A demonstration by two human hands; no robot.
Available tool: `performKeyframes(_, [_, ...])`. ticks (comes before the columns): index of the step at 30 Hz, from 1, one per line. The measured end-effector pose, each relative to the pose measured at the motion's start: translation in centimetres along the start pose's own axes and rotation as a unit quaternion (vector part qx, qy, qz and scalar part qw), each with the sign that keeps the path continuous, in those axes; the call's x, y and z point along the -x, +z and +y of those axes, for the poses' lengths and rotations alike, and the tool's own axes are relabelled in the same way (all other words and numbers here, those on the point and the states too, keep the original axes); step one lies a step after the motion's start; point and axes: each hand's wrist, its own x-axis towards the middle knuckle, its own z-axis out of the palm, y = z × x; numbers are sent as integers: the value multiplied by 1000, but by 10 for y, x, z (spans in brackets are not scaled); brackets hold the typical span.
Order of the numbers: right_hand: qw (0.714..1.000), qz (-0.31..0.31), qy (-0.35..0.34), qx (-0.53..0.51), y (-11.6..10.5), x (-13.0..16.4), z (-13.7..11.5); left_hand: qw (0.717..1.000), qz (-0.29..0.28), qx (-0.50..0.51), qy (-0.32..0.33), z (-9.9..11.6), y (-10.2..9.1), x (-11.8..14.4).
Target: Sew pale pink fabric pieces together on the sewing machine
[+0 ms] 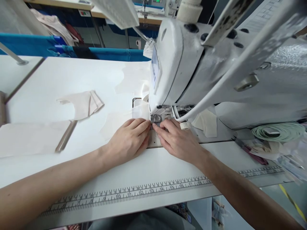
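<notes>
Both hands meet at the presser foot (157, 118) of a white sewing machine (168, 64). My left hand (130, 137) lies just left of the foot, fingers bent and pressed together on a thin, pale fabric piece (112, 123) that spreads out behind it on the table. On the other side, my right hand (177, 139) is closed, with thumb and index fingertips pinched right before the foot, at the fabric's edge. The fingers largely hide the bit of cloth between them. Another cream fabric piece (206, 123) sits beyond my right hand, under the machine arm.
Cut pale pieces (82, 103) and a folded stack (33, 137) lie at the left. A printed ruler (129, 193) runs along the front edge. At the right are a coil of pale green tape (278, 131) and dark-handled scissors (254, 153). A thick white bar crosses before the machine.
</notes>
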Motion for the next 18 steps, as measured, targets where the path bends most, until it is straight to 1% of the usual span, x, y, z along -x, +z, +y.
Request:
performKeyframes(2, [1000, 12, 0, 5, 1, 1, 0, 1000, -3, 5, -5, -2, 0, -1])
performKeyframes(4, [999, 43, 11, 4, 4, 3, 3, 1000, -4, 12, -10, -4, 1, -1])
performKeyframes(7, [992, 101, 74, -24, 9, 3, 13, 1000, -8, 21, -18, -6, 1, -2])
performKeyframes(9, [984, 127, 110, -60, 12, 1, 21, 999, -14, 24, -24, -7, 2, -2])
performKeyframes(12, [978, 132, 130, -94, 14, -1, 29, 999, -21, 22, -28, -6, 2, -2])
performKeyframes(18, [980, 126, 136, -67, 15, 0, 31, 999, -18, 12, -24, -7, 2, -2])
